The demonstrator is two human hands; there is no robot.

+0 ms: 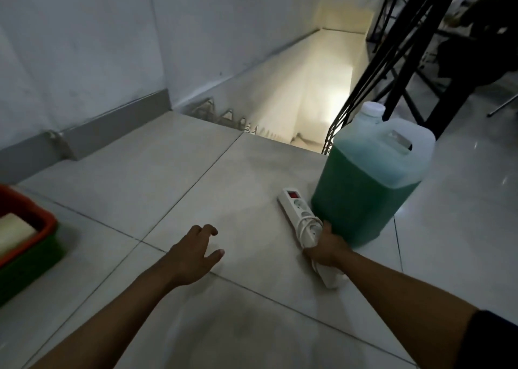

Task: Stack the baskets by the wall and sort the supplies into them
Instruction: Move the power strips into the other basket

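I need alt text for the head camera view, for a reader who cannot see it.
The right hand grips a white power strip on the tiled floor, beside a jug of green liquid. The left hand hovers open; stacked red and green baskets sit far left.

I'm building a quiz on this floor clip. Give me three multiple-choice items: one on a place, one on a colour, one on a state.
1. Where does the power strip lie?
A. in a basket
B. on the floor beside the jug
C. on the stairs

2. What colour is the jug's liquid?
A. green
B. red
C. yellow

3. What is the left hand doing?
A. gripping the jug
B. holding a cloth
C. open, holding nothing

Answers: B, it lies on the tiles against the jug, the right hand on it; A, green shows through; C, fingers are spread above bare floor.
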